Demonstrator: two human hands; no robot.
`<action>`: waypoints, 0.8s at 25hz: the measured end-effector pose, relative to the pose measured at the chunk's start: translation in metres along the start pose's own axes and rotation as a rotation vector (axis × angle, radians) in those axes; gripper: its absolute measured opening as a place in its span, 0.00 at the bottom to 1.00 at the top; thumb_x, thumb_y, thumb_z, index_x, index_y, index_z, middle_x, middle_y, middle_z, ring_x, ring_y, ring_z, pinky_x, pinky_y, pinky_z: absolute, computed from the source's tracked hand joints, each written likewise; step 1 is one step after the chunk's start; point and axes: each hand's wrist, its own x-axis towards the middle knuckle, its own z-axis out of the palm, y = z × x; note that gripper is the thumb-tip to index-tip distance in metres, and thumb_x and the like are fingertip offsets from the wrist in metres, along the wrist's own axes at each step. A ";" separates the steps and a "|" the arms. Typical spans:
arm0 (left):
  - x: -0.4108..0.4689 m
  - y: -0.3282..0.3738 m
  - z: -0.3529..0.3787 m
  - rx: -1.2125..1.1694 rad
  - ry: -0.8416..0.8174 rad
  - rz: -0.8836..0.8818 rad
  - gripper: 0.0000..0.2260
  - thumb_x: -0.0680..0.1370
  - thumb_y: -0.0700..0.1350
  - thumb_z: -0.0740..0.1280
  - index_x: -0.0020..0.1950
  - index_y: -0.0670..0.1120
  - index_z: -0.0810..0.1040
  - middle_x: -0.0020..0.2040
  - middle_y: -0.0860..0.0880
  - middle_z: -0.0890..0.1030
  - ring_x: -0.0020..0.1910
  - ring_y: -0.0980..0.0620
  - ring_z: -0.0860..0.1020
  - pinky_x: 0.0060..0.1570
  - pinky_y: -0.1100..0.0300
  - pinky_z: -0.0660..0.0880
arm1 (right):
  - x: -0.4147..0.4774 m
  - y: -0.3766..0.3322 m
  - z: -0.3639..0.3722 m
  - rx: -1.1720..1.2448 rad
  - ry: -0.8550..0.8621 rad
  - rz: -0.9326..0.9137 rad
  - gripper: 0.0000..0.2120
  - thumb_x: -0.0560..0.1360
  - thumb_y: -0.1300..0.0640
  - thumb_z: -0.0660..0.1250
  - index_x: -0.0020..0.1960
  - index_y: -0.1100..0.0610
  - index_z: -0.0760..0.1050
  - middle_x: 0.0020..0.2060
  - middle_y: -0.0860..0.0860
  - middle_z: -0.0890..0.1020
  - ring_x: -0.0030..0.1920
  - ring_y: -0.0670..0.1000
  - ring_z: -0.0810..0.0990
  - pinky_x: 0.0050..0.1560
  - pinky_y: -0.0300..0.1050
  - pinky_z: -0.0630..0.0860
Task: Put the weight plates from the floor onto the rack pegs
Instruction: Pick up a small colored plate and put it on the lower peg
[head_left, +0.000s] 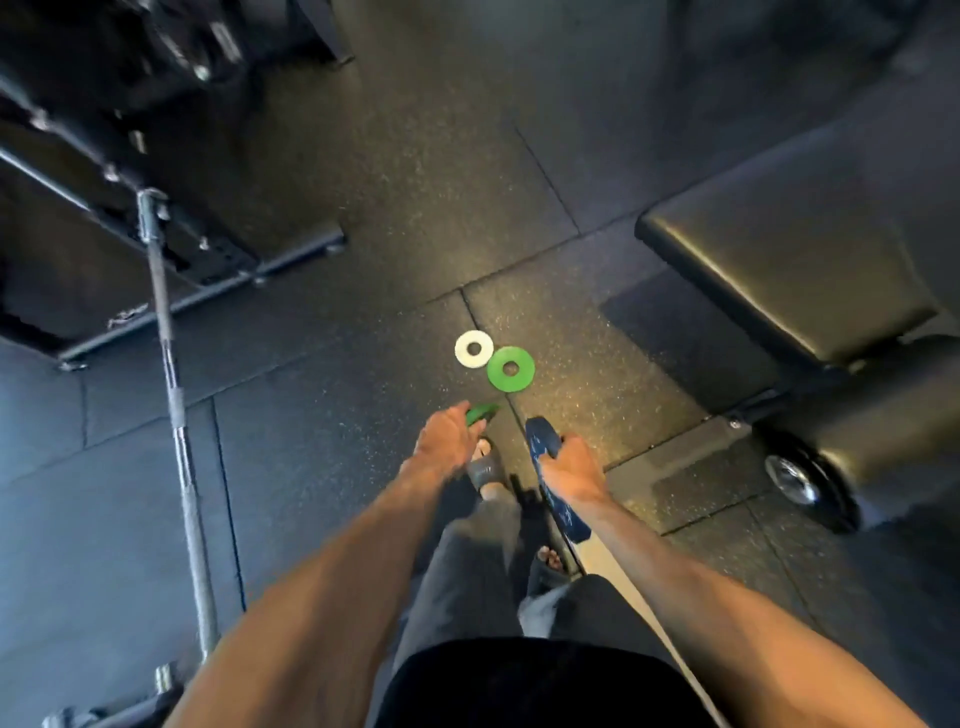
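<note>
White plate (474, 349) and green plate (510, 368) lie on the floor (311, 467), mid-frame. Left hand (449, 439) fingers hold a second green plate (482, 413). Right hand (574, 467) fingers hold the blue plate (551, 496) by its edge, so it could slip onto toes (550, 560).

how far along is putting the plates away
Done: cannot tell, the rack is dark and blurred. In hand: the left hand holds a small green plate, the right hand grips a blue plate. Left: a white plate and a second green plate lie on the floor.
</note>
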 end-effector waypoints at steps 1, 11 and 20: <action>-0.025 -0.001 -0.010 -0.020 0.017 -0.009 0.20 0.83 0.50 0.61 0.71 0.40 0.71 0.64 0.39 0.78 0.64 0.38 0.76 0.63 0.51 0.71 | -0.021 -0.004 -0.008 -0.049 -0.026 -0.040 0.14 0.77 0.56 0.65 0.60 0.60 0.75 0.56 0.60 0.82 0.58 0.62 0.80 0.52 0.48 0.75; -0.209 -0.090 0.022 0.110 0.077 -0.084 0.22 0.83 0.51 0.61 0.75 0.47 0.60 0.54 0.37 0.82 0.54 0.38 0.82 0.54 0.45 0.78 | -0.161 -0.019 -0.002 -0.526 -0.222 -0.558 0.09 0.75 0.55 0.66 0.55 0.54 0.76 0.51 0.57 0.83 0.51 0.60 0.82 0.48 0.49 0.76; -0.466 -0.210 0.145 -0.213 0.205 -0.242 0.34 0.76 0.58 0.70 0.76 0.51 0.59 0.55 0.39 0.83 0.57 0.39 0.81 0.57 0.46 0.77 | -0.348 0.064 0.126 -0.886 -0.528 -0.922 0.08 0.75 0.56 0.69 0.53 0.52 0.79 0.49 0.52 0.84 0.47 0.55 0.82 0.48 0.49 0.78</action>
